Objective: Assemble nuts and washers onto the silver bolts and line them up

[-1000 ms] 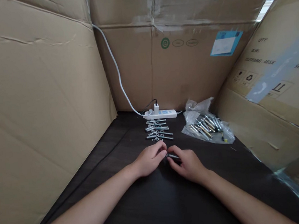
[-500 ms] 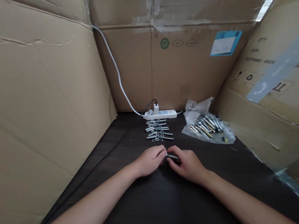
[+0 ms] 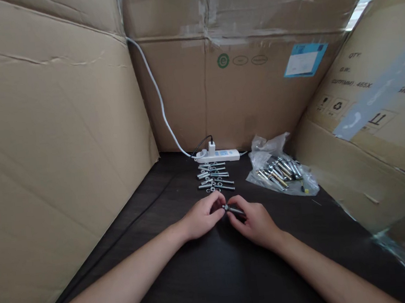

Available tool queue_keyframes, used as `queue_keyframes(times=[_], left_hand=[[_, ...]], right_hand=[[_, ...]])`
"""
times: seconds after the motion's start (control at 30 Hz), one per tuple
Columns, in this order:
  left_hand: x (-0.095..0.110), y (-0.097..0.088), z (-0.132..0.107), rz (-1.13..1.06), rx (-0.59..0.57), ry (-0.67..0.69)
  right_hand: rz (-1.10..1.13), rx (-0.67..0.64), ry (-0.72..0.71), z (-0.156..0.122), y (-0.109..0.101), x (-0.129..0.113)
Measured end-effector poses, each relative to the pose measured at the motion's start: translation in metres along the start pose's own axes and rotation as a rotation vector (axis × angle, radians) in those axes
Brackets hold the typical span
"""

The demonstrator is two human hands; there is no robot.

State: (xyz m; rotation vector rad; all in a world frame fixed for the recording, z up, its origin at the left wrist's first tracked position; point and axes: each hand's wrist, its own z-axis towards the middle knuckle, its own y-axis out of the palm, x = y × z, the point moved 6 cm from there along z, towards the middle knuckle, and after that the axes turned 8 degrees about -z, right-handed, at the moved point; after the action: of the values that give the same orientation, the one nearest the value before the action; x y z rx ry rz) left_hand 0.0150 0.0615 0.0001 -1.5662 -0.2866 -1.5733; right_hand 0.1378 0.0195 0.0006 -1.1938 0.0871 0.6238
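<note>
In the fingers of my right hand (image 3: 256, 220) lies a metal expansion bolt (image 3: 235, 210), pointing left and held between thumb and fingertips. A hex nut (image 3: 226, 207) shows at its left end. My left hand (image 3: 202, 217) is right beside that nut, its thumb and forefinger parted around the bolt's end; whether a fingertip touches it I cannot tell. Just beyond my hands, several bolts, sleeves, washers and nuts (image 3: 214, 175) are laid out in rows on the dark table (image 3: 216, 280).
A clear plastic bag (image 3: 309, 186) with several expansion bolts lies at the back right. Behind the rows sits a white power strip (image 3: 221, 156) with a plug and cables. Cardboard walls (image 3: 182, 96) enclose the table at the back and both sides. A black cable (image 3: 137, 220) crosses the left side.
My left thumb and forefinger have opened away from the nut, which now shows more fully. My right hand keeps its hold on the bolt, almost unmoved.
</note>
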Motion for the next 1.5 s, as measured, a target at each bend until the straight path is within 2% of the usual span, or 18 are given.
queue_keyframes(times=[0.33,0.43,0.53,0.73,0.87,1.0,1.07,1.2,1.33,1.5], left_hand=[[-0.003,0.004,0.003,0.147,-0.074,0.001],[-0.003,0.0,0.003,0.161,-0.02,0.008],[0.003,-0.006,0.001,0.084,0.06,0.059],[0.007,-0.002,-0.001,0.053,0.014,0.068],[0.002,0.0,0.0,0.142,0.009,0.067],[-0.001,0.004,0.002,0.264,-0.046,0.093],[0.0,0.003,0.002,0.282,-0.032,0.097],[0.006,-0.005,0.001,0.183,0.072,0.086],[0.014,-0.004,-0.002,0.132,0.041,0.153],[0.006,-0.003,0.001,0.189,0.029,0.111]], right_hand=[[-0.009,-0.004,-0.068,-0.001,0.003,-0.003],[-0.013,0.01,-0.058,-0.001,0.001,-0.003],[-0.01,0.03,-0.035,-0.001,0.0,-0.001],[-0.004,0.037,-0.017,-0.001,0.0,0.0],[0.012,0.049,-0.02,-0.001,0.0,0.0],[0.024,0.058,-0.012,-0.001,0.0,0.002],[0.02,0.057,-0.001,0.0,0.0,0.003],[0.009,0.056,0.019,0.0,0.001,0.005],[0.011,0.052,0.022,0.0,0.001,0.005],[0.011,0.046,0.025,-0.001,0.002,0.005]])
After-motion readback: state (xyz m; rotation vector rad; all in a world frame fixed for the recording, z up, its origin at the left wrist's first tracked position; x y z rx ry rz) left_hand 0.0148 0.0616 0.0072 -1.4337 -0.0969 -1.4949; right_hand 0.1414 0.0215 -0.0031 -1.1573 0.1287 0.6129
